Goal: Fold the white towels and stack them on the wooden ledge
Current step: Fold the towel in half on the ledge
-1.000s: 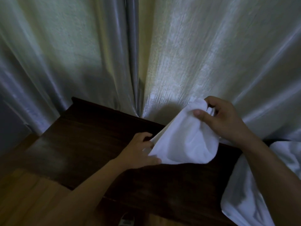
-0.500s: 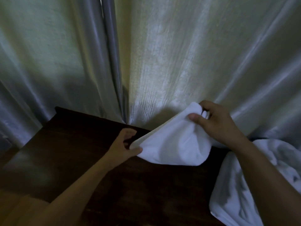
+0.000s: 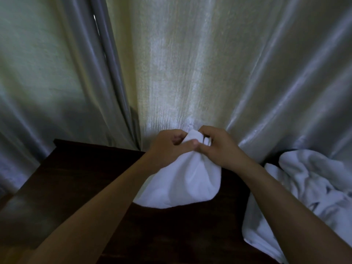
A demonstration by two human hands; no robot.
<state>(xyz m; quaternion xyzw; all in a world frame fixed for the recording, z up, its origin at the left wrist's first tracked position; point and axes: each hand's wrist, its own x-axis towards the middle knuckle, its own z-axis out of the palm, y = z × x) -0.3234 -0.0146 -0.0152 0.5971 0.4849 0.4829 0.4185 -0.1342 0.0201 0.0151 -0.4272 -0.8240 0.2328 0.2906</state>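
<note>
Both hands meet just above the far edge of the dark wooden ledge (image 3: 80, 180), in front of the curtain (image 3: 190, 73). The left hand (image 3: 167, 147) and the right hand (image 3: 219, 147) each pinch the top of one white towel (image 3: 182, 183), thumbs touching. The towel hangs down in a rounded pouch over the ledge. A crumpled pile of towels (image 3: 308, 187) lies on the ledge's right end.

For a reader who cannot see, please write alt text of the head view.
Both hands, left hand and right hand, pinch the top of a small white towel that hangs over a dark wooden ledge. A crumpled white towel pile lies at right; pale curtains hang behind.
</note>
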